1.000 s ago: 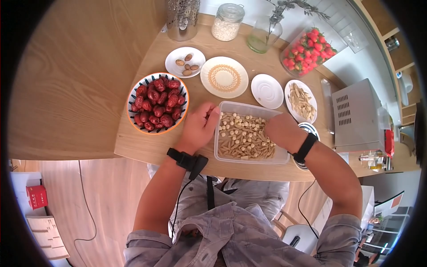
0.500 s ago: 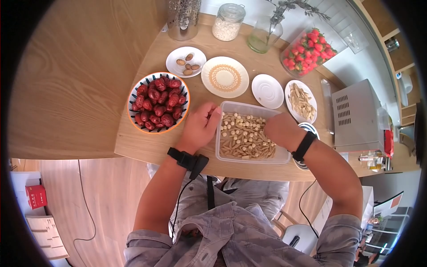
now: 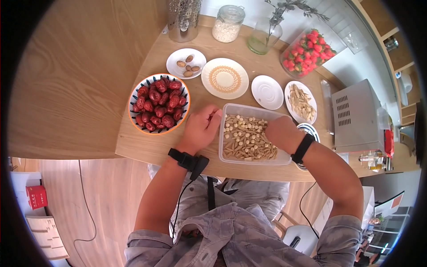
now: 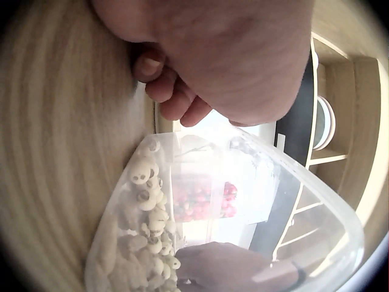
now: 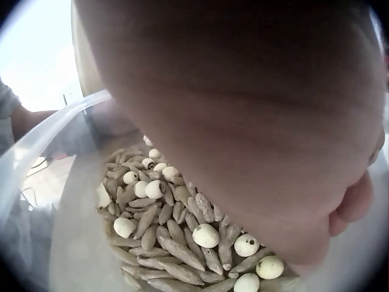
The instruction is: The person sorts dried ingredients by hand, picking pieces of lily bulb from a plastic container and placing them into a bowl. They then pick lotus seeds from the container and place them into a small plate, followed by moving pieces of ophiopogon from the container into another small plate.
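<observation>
While the right hand (image 3: 283,133) is reaching into the plastic container (image 3: 283,157) at three o'clock, grip hidden, the left hand (image 3: 201,128) is lying loosely curled at nine; hasty sweeping would be risking spilled white seeds (image 5: 205,235).

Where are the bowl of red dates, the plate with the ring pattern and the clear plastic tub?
Bowl of red dates (image 3: 143,81): head view, upper left inner wall.
Plate with the ring pattern (image 3: 224,79): head view, its bare middle.
Clear plastic tub (image 3: 247,110): head view, far inner wall.

Pale wood floor (image 3: 111,191) spreads across the lower left — wooden shelves (image 3: 398,53) stand at upper right, beside white wall (image 3: 369,42).
</observation>
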The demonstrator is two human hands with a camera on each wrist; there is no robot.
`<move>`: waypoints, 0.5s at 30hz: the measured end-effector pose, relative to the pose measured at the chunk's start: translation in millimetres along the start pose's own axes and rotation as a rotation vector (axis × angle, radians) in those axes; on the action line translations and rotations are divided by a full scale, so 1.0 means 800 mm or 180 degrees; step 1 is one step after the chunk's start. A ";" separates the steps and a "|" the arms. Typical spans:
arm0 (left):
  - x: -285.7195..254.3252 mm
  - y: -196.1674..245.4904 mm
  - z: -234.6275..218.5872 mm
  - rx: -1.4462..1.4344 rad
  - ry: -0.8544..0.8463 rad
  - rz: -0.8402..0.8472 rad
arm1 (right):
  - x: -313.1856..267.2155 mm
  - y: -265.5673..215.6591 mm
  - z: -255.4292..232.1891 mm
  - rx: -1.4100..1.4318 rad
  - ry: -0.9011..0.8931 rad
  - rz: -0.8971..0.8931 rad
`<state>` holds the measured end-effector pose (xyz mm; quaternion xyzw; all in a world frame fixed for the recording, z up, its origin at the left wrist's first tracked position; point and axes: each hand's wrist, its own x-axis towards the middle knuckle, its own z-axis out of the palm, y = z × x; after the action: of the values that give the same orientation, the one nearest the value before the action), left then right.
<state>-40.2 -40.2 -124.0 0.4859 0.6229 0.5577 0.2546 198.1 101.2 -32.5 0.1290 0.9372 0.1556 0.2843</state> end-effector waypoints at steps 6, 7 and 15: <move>-0.001 0.007 -0.003 -0.0154 -0.0185 0.0012 | 0.002 -0.002 0.010 0.0016 0.0144 0.0139; -0.002 0.007 -0.004 -0.0216 -0.0238 -0.0023 | 0.002 -0.001 0.009 0.0018 0.0142 0.0139; -0.002 0.010 -0.005 -0.0141 -0.0355 -0.0198 | -0.015 0.036 -0.019 0.0963 0.0630 0.0139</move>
<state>-40.2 -44.3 -115.6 0.4909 0.6100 0.5352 0.3169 203.7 120.2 -3.8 0.1747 0.9703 0.0308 0.1645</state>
